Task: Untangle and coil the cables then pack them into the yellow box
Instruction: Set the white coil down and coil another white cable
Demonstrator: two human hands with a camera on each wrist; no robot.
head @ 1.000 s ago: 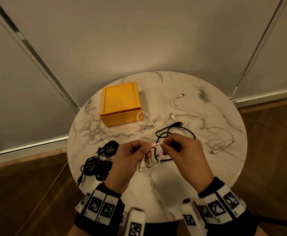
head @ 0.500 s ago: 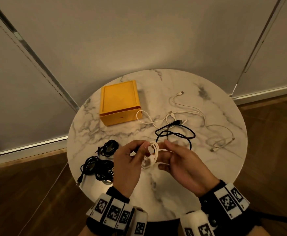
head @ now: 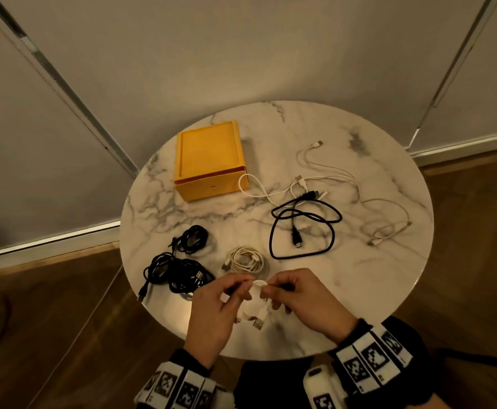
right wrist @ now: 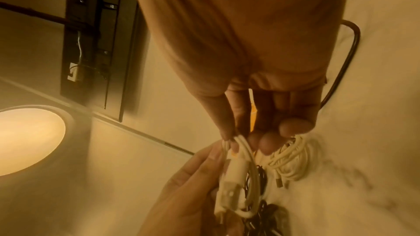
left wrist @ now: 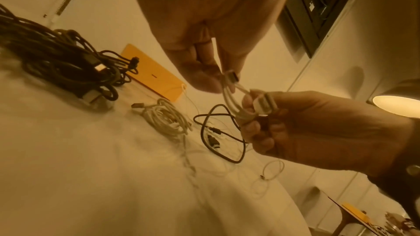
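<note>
Near the table's front edge both hands hold a short white cable [head: 258, 283], folded into a small loop, with its plugs hanging below. My left hand [head: 245, 287] pinches the loop's left side. On the right side my right hand [head: 269, 290] pinches it. In the left wrist view the white cable [left wrist: 234, 100] runs from the left hand [left wrist: 211, 78] to the right hand [left wrist: 252, 112]. The right wrist view shows the cable [right wrist: 240, 164] between the right hand [right wrist: 236, 137] and the left hand [right wrist: 204, 177]. The yellow box [head: 208, 160] stands closed at the back left.
A coiled white cable [head: 245, 259] lies just beyond the hands. Coiled black cables [head: 179, 271] sit at the front left. A loose black cable [head: 303, 228] and loose white cables [head: 327, 178] spread over the round marble table [head: 374, 290] to the right.
The white coil that both hands held now lies on the table. The hands have drawn back toward the front edge and pinch a short white cable.
</note>
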